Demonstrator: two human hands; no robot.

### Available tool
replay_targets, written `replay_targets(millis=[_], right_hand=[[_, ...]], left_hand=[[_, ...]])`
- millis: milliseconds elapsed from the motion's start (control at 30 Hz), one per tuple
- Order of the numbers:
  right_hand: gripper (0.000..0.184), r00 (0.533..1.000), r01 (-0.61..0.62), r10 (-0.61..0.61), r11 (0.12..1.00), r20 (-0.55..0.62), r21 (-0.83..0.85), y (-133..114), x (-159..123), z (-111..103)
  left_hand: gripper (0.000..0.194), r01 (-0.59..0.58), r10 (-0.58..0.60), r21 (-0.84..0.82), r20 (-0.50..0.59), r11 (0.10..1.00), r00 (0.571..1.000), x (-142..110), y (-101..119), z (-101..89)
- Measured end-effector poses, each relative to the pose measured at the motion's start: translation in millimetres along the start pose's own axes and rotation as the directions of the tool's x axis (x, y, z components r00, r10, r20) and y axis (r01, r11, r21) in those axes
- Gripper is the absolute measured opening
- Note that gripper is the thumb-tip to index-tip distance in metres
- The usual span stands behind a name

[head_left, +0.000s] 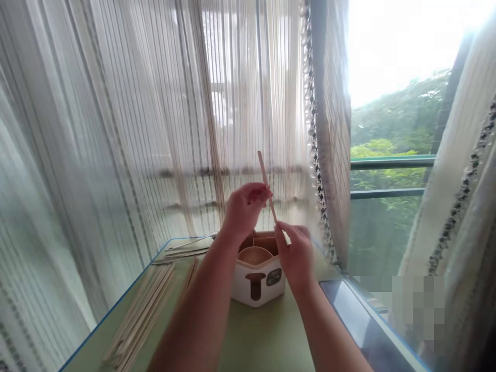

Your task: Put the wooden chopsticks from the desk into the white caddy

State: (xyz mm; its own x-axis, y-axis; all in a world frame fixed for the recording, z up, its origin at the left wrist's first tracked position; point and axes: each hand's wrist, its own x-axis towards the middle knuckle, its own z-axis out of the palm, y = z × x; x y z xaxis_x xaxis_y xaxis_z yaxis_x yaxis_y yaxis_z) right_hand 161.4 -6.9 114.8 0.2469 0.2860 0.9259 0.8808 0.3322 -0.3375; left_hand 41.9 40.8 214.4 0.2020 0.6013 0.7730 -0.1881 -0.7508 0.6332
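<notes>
My left hand [245,209] and my right hand [295,253] are both closed on one thin wooden stick [267,183], held tilted above a white holder [259,281]. The left pinches it near the middle, and the right grips its lower end. The holder stands on the green table [263,336] and has several compartments, one round and wood-coloured. Its front bears a dark mushroom-shaped mark and a small label.
Many more wooden sticks [143,315] lie in rows on the left of the table, with a few [186,250] further back. A dark phone [351,315] rests at the table's right edge. Sheer curtains [155,113] hang behind, and a window [391,155] with a railing is at right.
</notes>
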Motion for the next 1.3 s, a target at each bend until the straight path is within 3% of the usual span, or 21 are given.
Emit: replay_targets(millis=[167, 333, 533, 833, 967, 1133, 1300], right_hand=[[0.022, 0.995, -0.066, 0.057, 0.992, 0.085, 0.105, 3.0, -0.3, 4.1], [0.019, 0.982, -0.059, 0.015, 0.971, 0.186, 0.233, 4.0, -2.5, 8.8], [0.018, 0.967, -0.143, 0.072, 0.947, 0.245, 0.289, 10.0, -4.0, 13.4], [0.023, 0.959, -0.159, 0.093, 0.958, 0.268, 0.240, 15.9, -4.2, 14.9], [0.031, 0.941, -0.116, 0.039, 0.970, 0.337, 0.213, 18.0, -5.1, 14.5], [0.031, 0.941, 0.026, -0.072, 0.990, 0.330, 0.142, 17.0, -4.4, 11.9], [0.037, 0.930, 0.044, -0.086, 0.991, 0.358, 0.122, 19.2, -5.4, 13.1]], left_hand=[[0.014, 0.007, -0.013, 0.154, 0.041, 0.988, 0.999, -0.8, 1.9, -13.7], [0.017, 0.035, -0.044, 0.159, 0.050, 0.987, 0.998, 1.4, 6.2, -28.5], [0.017, 0.055, -0.065, 0.168, 0.054, 0.984, 0.996, 4.4, -2.6, -35.1], [0.016, 0.003, 0.022, 0.238, -0.102, 0.971, 0.995, 10.9, -12.1, -32.5], [0.015, -0.004, 0.059, 0.323, -0.159, 0.946, 0.986, 10.8, -13.9, -33.2], [0.016, -0.024, 0.104, 0.367, -0.200, 0.930, 0.974, 9.8, -12.2, -30.6], [0.015, -0.052, 0.167, 0.426, -0.238, 0.903, 0.957, 9.5, -5.8, -33.0]])
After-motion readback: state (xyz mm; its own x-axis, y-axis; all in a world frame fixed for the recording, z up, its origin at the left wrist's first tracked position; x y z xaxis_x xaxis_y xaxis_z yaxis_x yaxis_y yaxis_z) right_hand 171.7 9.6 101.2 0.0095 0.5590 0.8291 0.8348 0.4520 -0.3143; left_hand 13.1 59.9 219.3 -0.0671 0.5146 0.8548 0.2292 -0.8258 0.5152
